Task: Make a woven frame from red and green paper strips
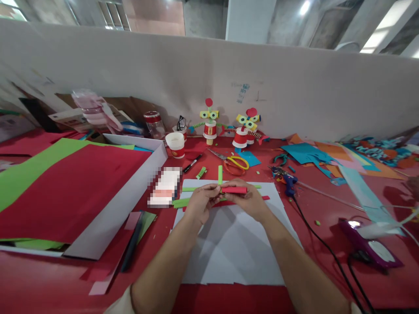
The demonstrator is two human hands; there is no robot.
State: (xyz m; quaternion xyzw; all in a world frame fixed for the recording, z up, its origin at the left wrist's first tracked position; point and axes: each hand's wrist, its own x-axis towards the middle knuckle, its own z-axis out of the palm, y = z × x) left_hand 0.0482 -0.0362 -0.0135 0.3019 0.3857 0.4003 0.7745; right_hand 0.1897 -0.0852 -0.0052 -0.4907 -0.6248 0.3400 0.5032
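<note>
Over the far part of a white sheet (235, 244), both my hands meet around two paper strips. A red paper strip (235, 190) points right and a green paper strip (220, 173) points away from me, crossing at my fingertips. My left hand (204, 200) pinches the crossing end. Around the red strip, my right hand (247, 200) is closed, its fingers partly hidden. Beneath my hands lie more green strips (181, 203) and a red strip (264, 198). A small folded green paper piece (201, 173) rests beyond the sheet.
A box of coloured paper (150, 174) stands left, near a blurred phone-like rectangle (166, 187). Scissors (234, 162), a marker (192, 163) and two paper-cup figures (210, 129) sit beyond. At right are a glue gun (289, 183), its cable and a purple power strip (373, 248).
</note>
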